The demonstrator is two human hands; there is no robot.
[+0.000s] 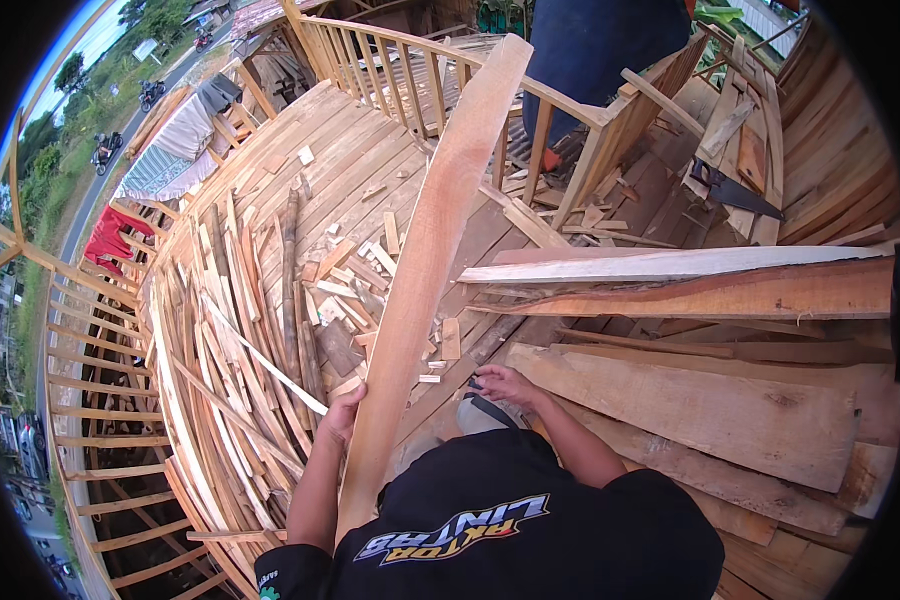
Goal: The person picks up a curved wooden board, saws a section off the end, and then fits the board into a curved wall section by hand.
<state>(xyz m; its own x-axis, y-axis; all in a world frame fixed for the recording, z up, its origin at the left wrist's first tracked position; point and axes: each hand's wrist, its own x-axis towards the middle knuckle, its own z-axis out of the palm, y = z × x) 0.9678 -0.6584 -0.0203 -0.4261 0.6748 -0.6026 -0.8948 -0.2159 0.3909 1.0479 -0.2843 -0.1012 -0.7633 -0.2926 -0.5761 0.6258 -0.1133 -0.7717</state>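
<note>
The left hand [342, 410] is gripping the left edge of a long wooden plank [432, 260], fingers curled around it near its lower end. The plank is running up and away from the person, tilted slightly rightward, its far end reaching above the wooden railing [390, 60] at the top of the view. Its lower end is disappearing behind the person's black shirt [510, 520].

The right hand [505, 383] is lying to the right of the plank, apart from it, fingers closing on a dark strap [492, 410] attached to a pale grey object [470, 415] that is mostly hidden; what that object is cannot be told.

Left of the plank, a heap of thin offcut slats [230, 340] is covering the plank floor [340, 150]. To the right, broad rough boards [700, 400] are lying stacked. A hand saw [735, 190] is resting on boards at the upper right. Another person in dark blue trousers [600, 50] is standing beyond the railing.
</note>
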